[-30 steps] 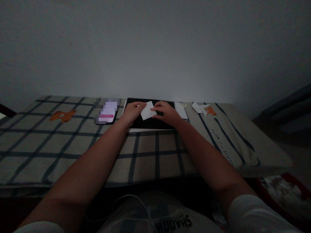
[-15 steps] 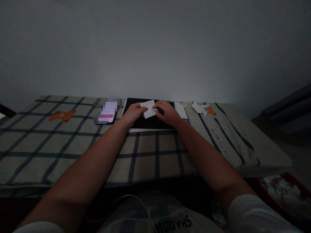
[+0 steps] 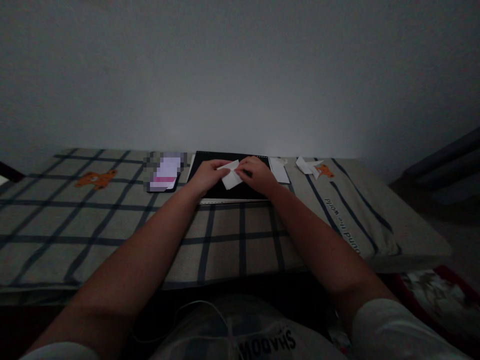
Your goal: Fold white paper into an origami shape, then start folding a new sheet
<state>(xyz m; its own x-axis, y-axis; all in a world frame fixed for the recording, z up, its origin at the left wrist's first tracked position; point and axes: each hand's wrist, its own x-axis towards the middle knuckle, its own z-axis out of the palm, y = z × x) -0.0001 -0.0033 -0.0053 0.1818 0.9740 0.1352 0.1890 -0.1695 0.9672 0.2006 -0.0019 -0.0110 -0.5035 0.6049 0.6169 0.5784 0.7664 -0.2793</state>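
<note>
A small white paper square (image 3: 231, 177) lies folded over a black notebook (image 3: 228, 191) at the far side of the checked cloth. My left hand (image 3: 206, 175) pinches the paper's left edge. My right hand (image 3: 256, 173) pinches its right side, fingertips on the fold. Both forearms reach forward across the cloth.
A phone (image 3: 164, 176) with a lit screen lies left of the notebook. To the notebook's right sit a white paper sheet (image 3: 279, 170) and a folded white paper shape (image 3: 309, 166). The checked cloth (image 3: 112, 220) covers a low surface against a plain wall. A white cable (image 3: 195, 310) crosses my lap.
The paper has been folded smaller and lower onto the notebook. My hands have drawn closer together over it.
</note>
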